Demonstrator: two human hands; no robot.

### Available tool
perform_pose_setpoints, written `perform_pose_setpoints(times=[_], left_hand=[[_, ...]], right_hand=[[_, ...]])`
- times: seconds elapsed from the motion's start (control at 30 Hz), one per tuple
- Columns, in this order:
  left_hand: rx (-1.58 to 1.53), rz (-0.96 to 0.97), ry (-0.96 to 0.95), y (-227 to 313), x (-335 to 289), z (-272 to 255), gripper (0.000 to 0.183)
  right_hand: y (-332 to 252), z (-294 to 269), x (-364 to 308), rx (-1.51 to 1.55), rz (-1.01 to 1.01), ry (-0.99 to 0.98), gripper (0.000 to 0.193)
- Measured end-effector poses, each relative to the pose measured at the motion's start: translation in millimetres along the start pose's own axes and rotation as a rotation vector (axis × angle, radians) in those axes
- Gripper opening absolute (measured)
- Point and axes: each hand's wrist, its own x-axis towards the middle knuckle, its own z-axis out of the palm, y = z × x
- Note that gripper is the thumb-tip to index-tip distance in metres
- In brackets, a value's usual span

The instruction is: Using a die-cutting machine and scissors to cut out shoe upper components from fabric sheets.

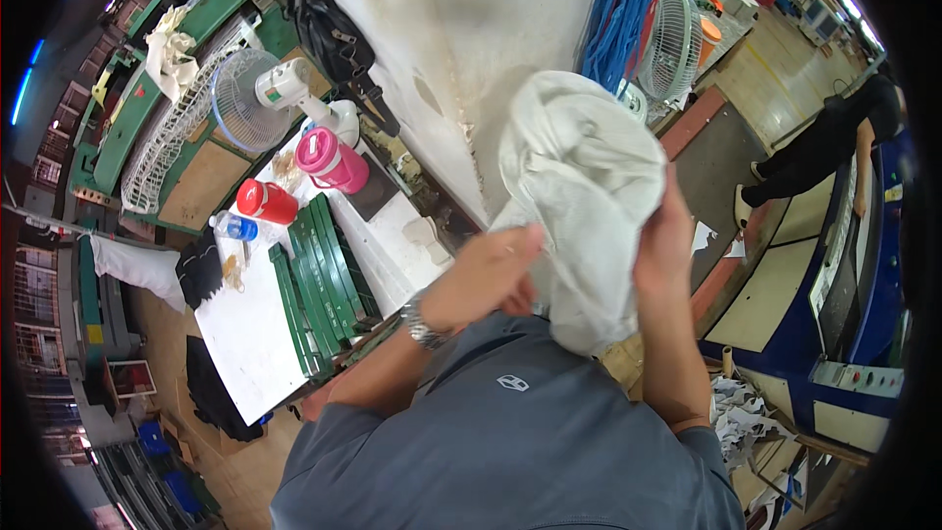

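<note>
In front of my chest is a bunched white cloth (589,186), its folds gathered into a rounded, bag-like shape. My right hand (669,240) grips it from the right side, fingers partly hidden behind the fabric. At the cloth's left edge is my left hand (491,277), with a metal watch (422,322) on its wrist. Motion blurs the left fingers, so whether they pinch the fabric is unclear. The cloth's lower end hangs down close to my grey shirt.
Left stands a white table (240,344) with green metal bars (319,270), a pink jug (332,161), a red jug (267,201) and a fan (250,98). A pillar (471,29) rises ahead, blue straps (623,10) beside it. Another person (834,128) works at a blue machine, right.
</note>
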Motion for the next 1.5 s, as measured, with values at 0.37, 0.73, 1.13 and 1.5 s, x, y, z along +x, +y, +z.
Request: perform_pose_setpoints(times=[0.37, 0.73, 1.13, 1.5], left_hand=[[-0.927, 0.347, 0.139, -115.6, 80.0, 12.9, 0.034], [-1.258, 0.385, -0.565, -166.8, 132.0, -28.0, 0.048], [-0.805, 0.061, -0.190, -126.3, 111.1, -45.5, 0.053], [0.783, 0.989, 0.562, -27.7, 48.4, -9.9, 0.056]], right_hand=[[18.8, -75.0, -28.0, 0.246, 0.005, -0.056, 0.056], [-59.8, -280.2, -57.1, -2.095, -0.279, 0.690, 0.040], [-35.8, -100.0, 10.9, -1.454, 0.259, -0.603, 0.049], [34.5, -41.1, 71.8, -0.842, 0.358, -0.362, 0.040]])
